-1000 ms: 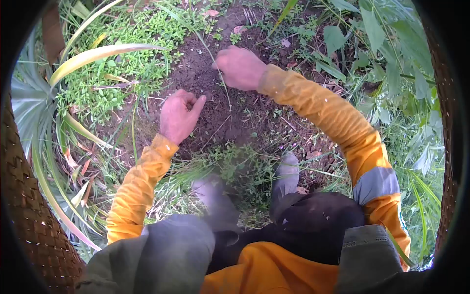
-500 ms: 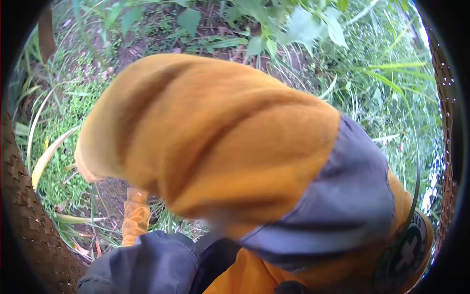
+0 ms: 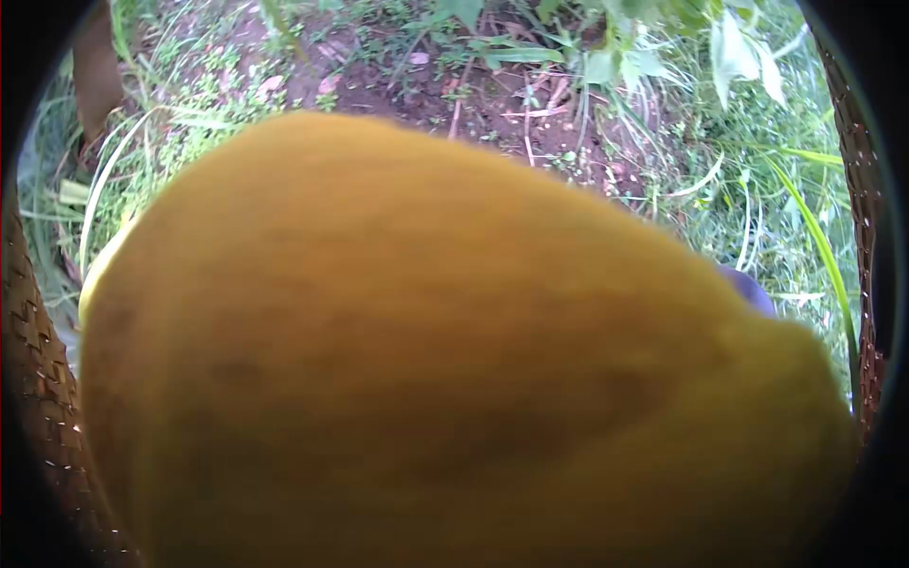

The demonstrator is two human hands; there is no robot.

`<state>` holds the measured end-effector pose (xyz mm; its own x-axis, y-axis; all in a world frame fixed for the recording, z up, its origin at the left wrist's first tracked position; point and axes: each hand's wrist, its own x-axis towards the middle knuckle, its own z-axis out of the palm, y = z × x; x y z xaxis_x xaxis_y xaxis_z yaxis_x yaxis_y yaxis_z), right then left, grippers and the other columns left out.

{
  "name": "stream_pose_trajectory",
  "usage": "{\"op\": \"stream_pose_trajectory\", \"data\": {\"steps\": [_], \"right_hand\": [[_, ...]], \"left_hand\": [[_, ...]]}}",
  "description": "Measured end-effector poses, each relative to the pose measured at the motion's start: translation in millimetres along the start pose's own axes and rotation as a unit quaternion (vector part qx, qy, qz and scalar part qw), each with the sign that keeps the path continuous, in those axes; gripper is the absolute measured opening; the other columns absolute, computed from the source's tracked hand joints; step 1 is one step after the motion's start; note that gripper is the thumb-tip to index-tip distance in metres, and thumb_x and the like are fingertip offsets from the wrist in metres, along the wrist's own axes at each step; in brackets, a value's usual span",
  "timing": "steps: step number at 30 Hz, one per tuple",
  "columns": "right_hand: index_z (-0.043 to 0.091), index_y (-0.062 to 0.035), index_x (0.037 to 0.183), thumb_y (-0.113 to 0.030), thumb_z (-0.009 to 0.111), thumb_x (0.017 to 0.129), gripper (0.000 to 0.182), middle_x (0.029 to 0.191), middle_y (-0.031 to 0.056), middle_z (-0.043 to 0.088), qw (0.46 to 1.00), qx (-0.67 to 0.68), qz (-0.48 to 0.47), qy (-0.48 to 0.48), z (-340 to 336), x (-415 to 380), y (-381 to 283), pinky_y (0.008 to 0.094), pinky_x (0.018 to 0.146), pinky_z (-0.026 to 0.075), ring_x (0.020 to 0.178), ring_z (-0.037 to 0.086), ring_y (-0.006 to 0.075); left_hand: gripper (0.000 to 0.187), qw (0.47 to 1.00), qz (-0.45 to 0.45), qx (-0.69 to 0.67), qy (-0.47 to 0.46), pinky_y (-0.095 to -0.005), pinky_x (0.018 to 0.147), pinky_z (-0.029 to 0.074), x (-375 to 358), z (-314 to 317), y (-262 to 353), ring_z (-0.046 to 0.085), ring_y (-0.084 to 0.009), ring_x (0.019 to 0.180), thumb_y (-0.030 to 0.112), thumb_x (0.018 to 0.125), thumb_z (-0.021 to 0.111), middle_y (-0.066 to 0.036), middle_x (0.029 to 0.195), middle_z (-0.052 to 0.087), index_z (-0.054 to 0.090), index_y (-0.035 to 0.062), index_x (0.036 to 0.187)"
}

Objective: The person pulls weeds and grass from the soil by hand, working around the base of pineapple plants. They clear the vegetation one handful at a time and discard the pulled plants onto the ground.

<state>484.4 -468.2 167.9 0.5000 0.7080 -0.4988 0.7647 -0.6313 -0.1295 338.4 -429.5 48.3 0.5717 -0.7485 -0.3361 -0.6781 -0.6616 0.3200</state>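
Note:
An orange sleeve (image 3: 454,331), blurred and very close to the camera, fills most of the head view. It comes from the lower right, so it looks like my right arm, bent across in front of me. Neither my right hand nor my left hand shows, and whatever they hold or touch is hidden. A small bit of grey-blue cloth (image 3: 751,291) peeks out behind the sleeve at the right.
Beyond the sleeve lies bare brown soil (image 3: 417,90) with low weeds. Leafy green plants (image 3: 615,57) hang in at the top, and long grass (image 3: 805,218) grows at the right. Woven brim edges (image 3: 38,369) frame both sides.
The orange sleeve has come much nearer the camera and now covers the lower view. The dark trousers and the other orange sleeve are hidden behind it. The ground view has shifted slightly.

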Motion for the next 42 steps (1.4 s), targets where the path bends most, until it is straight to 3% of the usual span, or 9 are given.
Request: {"op": "stream_pose_trajectory", "data": {"steps": [10,13,17,21,26,34,37,41,42], "right_hand": [[0.079,-0.0149,0.111,-0.025,0.078,0.087,0.026,0.107,0.0080,0.078,0.994,-0.025,-0.012,-0.105,-27.9,-51.9,-28.5,0.0435,0.077,0.063,0.099,0.076,0.0261],[0.078,-0.0141,0.105,-0.023,0.077,0.087,0.021,0.103,0.0074,0.079,0.987,-0.017,0.024,0.158,54.9,-97.1,-6.5,0.0452,0.075,0.063,0.095,0.077,0.0279],[0.071,-0.0069,0.089,-0.027,0.071,0.090,0.020,0.085,0.0132,0.074,0.905,0.188,0.172,0.339,116.5,-176.5,38.2,0.0482,0.071,0.060,0.083,0.075,0.0347],[0.071,-0.0042,0.100,-0.016,0.075,0.083,0.021,0.089,0.0130,0.072,0.850,0.239,0.267,0.385,192.8,-220.1,111.5,0.0452,0.077,0.057,0.085,0.072,0.0316],[0.071,-0.0127,0.134,-0.035,0.085,0.083,0.058,0.106,0.0192,0.073,0.790,0.309,0.347,0.400,225.4,-209.0,152.8,0.0446,0.092,0.056,0.100,0.071,0.0357],[0.079,-0.0016,0.097,-0.019,0.081,0.088,0.020,0.095,0.0150,0.075,0.690,0.200,0.262,0.645,270.9,-139.0,181.4,0.0416,0.082,0.058,0.088,0.073,0.0361],[0.079,-0.0018,0.097,-0.019,0.082,0.088,0.020,0.090,0.0142,0.074,0.681,0.275,0.281,0.619,265.5,-160.8,157.9,0.0400,0.076,0.057,0.082,0.072,0.0341],[0.079,0.0004,0.105,-0.016,0.081,0.093,0.020,0.080,0.0027,0.072,0.652,0.367,0.253,0.614,258.4,-180.3,145.0,0.0301,0.061,0.049,0.068,0.063,0.0106],[0.078,0.0006,0.112,-0.017,0.081,0.094,0.026,0.082,-0.0010,0.071,0.594,0.499,0.267,0.572,256.7,-177.6,154.6,0.0272,0.063,0.048,0.071,0.060,0.0066]], "left_hand": [[0.061,0.998,-0.041,0.005,0.036,-0.0518,0.114,0.039,11.3,12.2,3.4,0.042,-0.0379,0.144,0.026,0.093,0.072,-0.018,0.153,0.047,0.053,0.0082,0.149],[0.062,0.997,-0.055,0.001,0.060,-0.0519,0.114,0.038,23.2,14.7,2.7,0.041,-0.0372,0.145,0.026,0.093,0.072,-0.017,0.154,0.045,0.052,0.0087,0.149],[0.066,0.982,-0.062,0.016,0.178,-0.0536,0.114,0.037,22.8,-0.2,21.2,0.040,-0.0373,0.145,0.024,0.089,0.075,-0.017,0.154,0.043,0.052,0.0085,0.149],[0.070,0.974,-0.018,-0.023,0.227,-0.0566,0.114,0.036,19.0,0.5,17.0,0.043,-0.0391,0.142,0.024,0.083,0.080,-0.016,0.151,0.046,0.055,0.0083,0.147],[0.052,0.958,-0.030,-0.087,0.272,-0.0470,0.108,0.045,38.7,-21.8,20.5,0.055,-0.0375,0.126,0.016,0.089,0.076,-0.017,0.130,0.060,0.061,0.0027,0.137],[0.047,0.917,-0.010,-0.133,0.376,-0.0458,0.092,0.055,172.3,-57.6,6.1,0.066,-0.0395,0.104,0.013,0.090,0.075,-0.020,0.113,0.065,0.063,-0.0014,0.133],[0.037,0.913,0.018,-0.078,0.399,-0.0452,0.088,0.055,210.5,-50.0,-14.5,0.066,-0.0387,0.100,0.012,0.090,0.074,-0.018,0.104,0.065,0.070,0.0020,0.126],[0.022,0.912,0.032,-0.158,0.378,-0.0447,0.079,0.056,223.0,-45.5,-23.4,0.068,-0.0368,0.088,0.012,0.089,0.074,-0.015,0.092,0.065,0.078,0.0070,0.110],[0.017,0.897,0.056,-0.172,0.402,-0.0443,0.073,0.056,217.7,-41.0,-22.0,0.068,-0.0348,0.080,0.011,0.089,0.074,-0.013,0.088,0.065,0.080,0.0071,0.104]]}}
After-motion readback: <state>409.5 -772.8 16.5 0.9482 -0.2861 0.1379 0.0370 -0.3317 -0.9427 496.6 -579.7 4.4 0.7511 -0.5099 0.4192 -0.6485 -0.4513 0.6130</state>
